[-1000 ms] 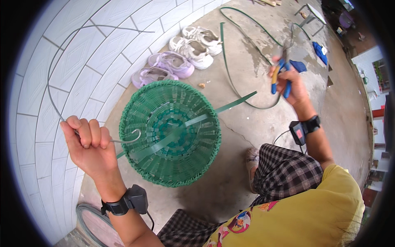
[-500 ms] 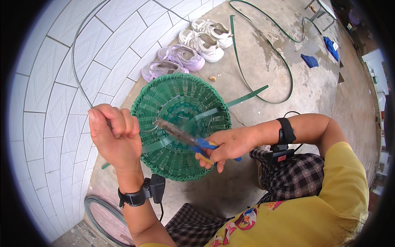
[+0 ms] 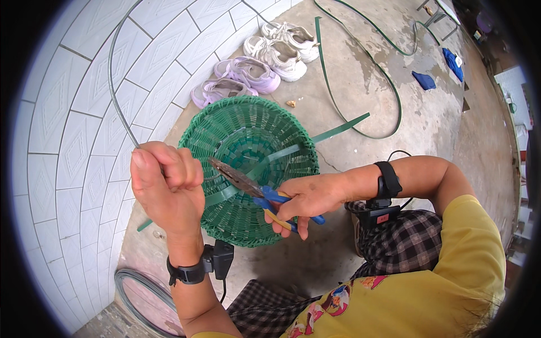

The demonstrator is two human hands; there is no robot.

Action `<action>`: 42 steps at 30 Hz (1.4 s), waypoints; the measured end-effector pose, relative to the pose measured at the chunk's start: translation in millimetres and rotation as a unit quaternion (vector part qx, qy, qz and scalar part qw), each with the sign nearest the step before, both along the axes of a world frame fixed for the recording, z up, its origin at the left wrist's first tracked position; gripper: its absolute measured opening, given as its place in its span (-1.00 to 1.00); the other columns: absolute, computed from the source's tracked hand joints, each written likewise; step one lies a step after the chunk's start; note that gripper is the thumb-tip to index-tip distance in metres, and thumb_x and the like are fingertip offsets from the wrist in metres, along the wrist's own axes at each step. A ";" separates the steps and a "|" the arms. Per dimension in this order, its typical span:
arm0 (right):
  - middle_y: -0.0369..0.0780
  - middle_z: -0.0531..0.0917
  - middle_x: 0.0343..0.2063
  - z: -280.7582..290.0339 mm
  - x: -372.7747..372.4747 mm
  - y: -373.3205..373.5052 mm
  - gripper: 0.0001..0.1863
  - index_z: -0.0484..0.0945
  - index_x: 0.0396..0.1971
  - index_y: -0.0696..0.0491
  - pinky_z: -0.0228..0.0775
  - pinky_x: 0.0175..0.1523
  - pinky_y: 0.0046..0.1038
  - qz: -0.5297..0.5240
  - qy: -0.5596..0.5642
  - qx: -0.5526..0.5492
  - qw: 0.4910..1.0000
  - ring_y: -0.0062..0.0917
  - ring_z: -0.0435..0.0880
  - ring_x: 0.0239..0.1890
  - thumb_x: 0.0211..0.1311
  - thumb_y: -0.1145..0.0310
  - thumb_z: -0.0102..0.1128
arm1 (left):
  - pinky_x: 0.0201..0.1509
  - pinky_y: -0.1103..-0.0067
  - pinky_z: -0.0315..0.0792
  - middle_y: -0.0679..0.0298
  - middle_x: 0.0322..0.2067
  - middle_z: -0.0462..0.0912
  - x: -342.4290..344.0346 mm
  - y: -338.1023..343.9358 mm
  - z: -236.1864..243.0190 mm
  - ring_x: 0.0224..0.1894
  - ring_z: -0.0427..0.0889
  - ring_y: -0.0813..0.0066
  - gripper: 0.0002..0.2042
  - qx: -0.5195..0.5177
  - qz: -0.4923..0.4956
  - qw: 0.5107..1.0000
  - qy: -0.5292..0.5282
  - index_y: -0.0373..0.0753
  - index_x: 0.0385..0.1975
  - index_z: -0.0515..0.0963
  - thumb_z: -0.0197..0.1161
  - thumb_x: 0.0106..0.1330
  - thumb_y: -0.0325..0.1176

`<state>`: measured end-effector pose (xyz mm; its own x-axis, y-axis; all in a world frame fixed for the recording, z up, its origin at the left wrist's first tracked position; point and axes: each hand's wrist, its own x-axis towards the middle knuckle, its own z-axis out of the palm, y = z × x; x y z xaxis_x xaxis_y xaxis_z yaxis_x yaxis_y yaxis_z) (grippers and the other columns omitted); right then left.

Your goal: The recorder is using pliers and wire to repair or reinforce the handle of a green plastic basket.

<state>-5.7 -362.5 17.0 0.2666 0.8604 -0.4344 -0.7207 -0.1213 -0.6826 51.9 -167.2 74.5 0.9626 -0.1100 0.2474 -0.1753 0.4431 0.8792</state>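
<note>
My left hand (image 3: 169, 183) is closed in a fist round a grey wire (image 3: 115, 93), which arches up along the wall; its short end comes out beside the fist, toward the basket. My right hand (image 3: 307, 200) grips blue-and-yellow-handled pliers (image 3: 245, 181), jaws pointing up and left, near that wire end. Whether the jaws touch the wire I cannot tell. Beneath both hands stands a round green woven basket (image 3: 225, 118), its open top facing me. A flat green strap (image 3: 341, 128) crosses the basket's mouth and sticks out on both sides.
Lilac shoes (image 3: 248, 74) and white sneakers (image 3: 282, 53) line the tiled wall (image 3: 90, 169). A long green strap (image 3: 397, 107) loops over the concrete floor. Coiled grey wire (image 3: 127, 293) lies at the lower left. Blue cloths (image 3: 424, 81) and a stool (image 3: 439, 17) are at the far right.
My left hand has shifted slightly right with the wire, closer to the pliers. The pliers have moved slightly left, and the wire's arch has swung.
</note>
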 end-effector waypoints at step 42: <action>-0.21 0.40 -0.41 139.9 -6.5 71.1 -0.75 0.31 -0.23 0.14 0.29 -0.31 -0.43 0.017 0.190 0.278 0.941 -0.49 0.41 -0.40 0.03 0.45 -0.05 | -0.67 0.68 -0.08 0.49 -0.77 0.00 -43.5 66.6 141.0 -0.71 -0.10 0.64 -0.62 -0.110 0.046 0.941 -0.318 -0.14 -0.49 0.30 -0.32 0.47 -0.05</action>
